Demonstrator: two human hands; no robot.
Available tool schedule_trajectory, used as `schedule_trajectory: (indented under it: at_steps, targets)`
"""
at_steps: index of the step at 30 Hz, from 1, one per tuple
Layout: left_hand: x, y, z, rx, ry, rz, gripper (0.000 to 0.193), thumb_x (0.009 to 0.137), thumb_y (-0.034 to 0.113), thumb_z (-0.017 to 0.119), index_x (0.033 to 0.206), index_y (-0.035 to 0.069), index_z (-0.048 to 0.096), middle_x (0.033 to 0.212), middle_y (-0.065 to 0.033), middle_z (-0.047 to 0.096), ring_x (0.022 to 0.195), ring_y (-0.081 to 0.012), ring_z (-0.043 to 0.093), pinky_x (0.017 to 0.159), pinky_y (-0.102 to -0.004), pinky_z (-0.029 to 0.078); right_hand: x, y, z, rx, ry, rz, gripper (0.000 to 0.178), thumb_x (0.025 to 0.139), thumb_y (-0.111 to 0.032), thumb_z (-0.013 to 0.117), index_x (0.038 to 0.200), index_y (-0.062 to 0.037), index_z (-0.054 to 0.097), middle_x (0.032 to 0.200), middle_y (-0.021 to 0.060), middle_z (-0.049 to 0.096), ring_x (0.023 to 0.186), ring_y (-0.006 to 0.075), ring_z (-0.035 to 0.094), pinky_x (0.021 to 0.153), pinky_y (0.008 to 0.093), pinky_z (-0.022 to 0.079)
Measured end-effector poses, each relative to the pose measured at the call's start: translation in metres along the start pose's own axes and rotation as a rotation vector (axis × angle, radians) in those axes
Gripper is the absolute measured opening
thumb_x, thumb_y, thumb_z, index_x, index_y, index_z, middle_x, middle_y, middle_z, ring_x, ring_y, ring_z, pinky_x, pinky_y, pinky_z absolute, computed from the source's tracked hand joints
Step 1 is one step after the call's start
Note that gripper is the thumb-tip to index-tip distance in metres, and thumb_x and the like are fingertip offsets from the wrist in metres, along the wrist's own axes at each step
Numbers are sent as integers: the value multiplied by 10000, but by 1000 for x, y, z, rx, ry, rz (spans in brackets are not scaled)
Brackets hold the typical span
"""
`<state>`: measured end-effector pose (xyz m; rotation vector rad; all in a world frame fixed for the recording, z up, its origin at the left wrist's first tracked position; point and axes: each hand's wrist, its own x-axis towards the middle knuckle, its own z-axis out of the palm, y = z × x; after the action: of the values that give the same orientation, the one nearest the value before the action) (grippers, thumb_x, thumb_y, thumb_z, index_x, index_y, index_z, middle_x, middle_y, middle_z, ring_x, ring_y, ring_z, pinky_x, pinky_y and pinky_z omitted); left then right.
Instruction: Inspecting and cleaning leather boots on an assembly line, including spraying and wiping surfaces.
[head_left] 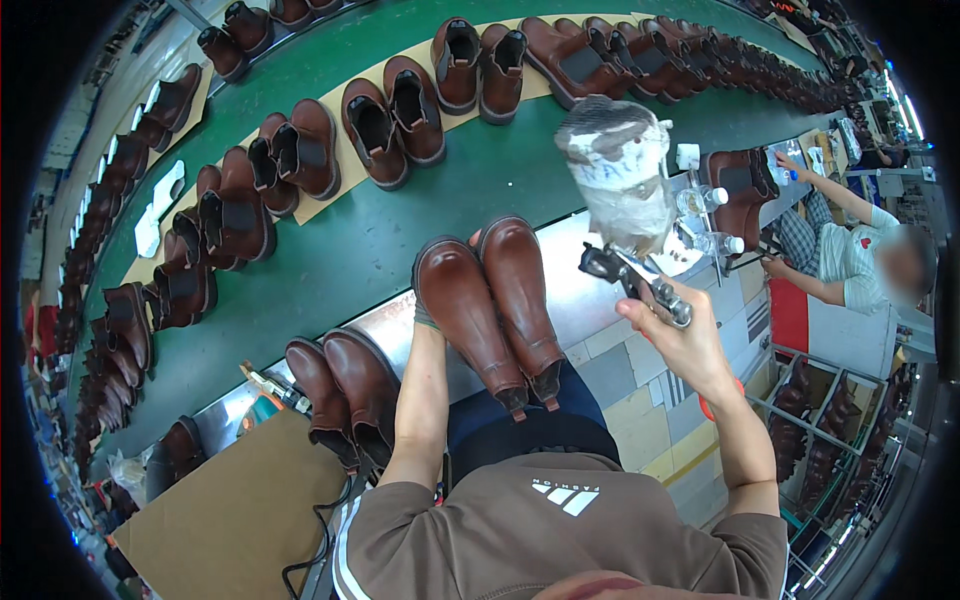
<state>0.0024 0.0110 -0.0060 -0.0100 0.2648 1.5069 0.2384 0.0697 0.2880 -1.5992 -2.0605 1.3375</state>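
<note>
A pair of brown leather ankle boots point(465, 318) is held side by side in front of my body, toes pointing away from me and heel tabs near my waist. My left hand point(475, 239) grips them from beneath; the boots hide most of it, leaving a fingertip showing between the toes. In my raised right hand point(688, 325) is a spray gun point(640, 280), with my fingers wrapped round its handle. Its large cup is covered in stained white and clear wrapping. The gun is to the right of the boots, apart from them.
Several brown boots point(395, 120) stand in pairs on tan paper across the green conveyor belt point(460, 190). Another pair point(345, 385) sits at my left beside a cardboard sheet point(235, 510). Clear bottles point(705, 200) stand right of the gun. A co-worker point(850, 260) sits at far right.
</note>
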Motion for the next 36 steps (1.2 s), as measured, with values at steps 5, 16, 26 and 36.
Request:
schedule_trajectory:
  at_steps: [5, 16, 26, 36]
  targets:
    - [4, 0, -1, 11, -3, -14, 354, 934, 192, 418, 1208, -24, 475, 1214, -126, 520, 1064, -190, 516, 952, -313, 395, 24, -9, 20, 74, -76, -166, 270, 809, -208, 685, 713, -9, 530, 594, -12, 466, 557, 51, 372, 487, 230, 323]
    - [19, 8, -8, 31, 41, 45, 355, 935, 202, 416, 1200, -26, 481, 1203, -127, 528, 1047, -195, 528, 935, -314, 410, -6, 6, 9, 64, -27, -5, 229, 802, -181, 687, 811, 12, 565, 603, 4, 504, 595, 51, 428, 531, 230, 380]
    - [18, 15, -14, 71, 80, 64, 358, 935, 211, 415, 1192, -28, 486, 1194, -129, 535, 1033, -200, 539, 920, -316, 423, -9, 39, 13, 101, 105, 55, 233, 791, -142, 696, 710, -9, 523, 602, -5, 503, 582, 36, 439, 505, 213, 350]
    - [15, 3, -15, 107, 133, 113, 360, 936, 220, 413, 1184, -29, 491, 1185, -130, 542, 1018, -205, 550, 905, -317, 436, 31, 57, 32, 222, 125, 69, 231, 802, -175, 687, 737, 2, 554, 623, -11, 524, 607, 56, 502, 544, 221, 397]
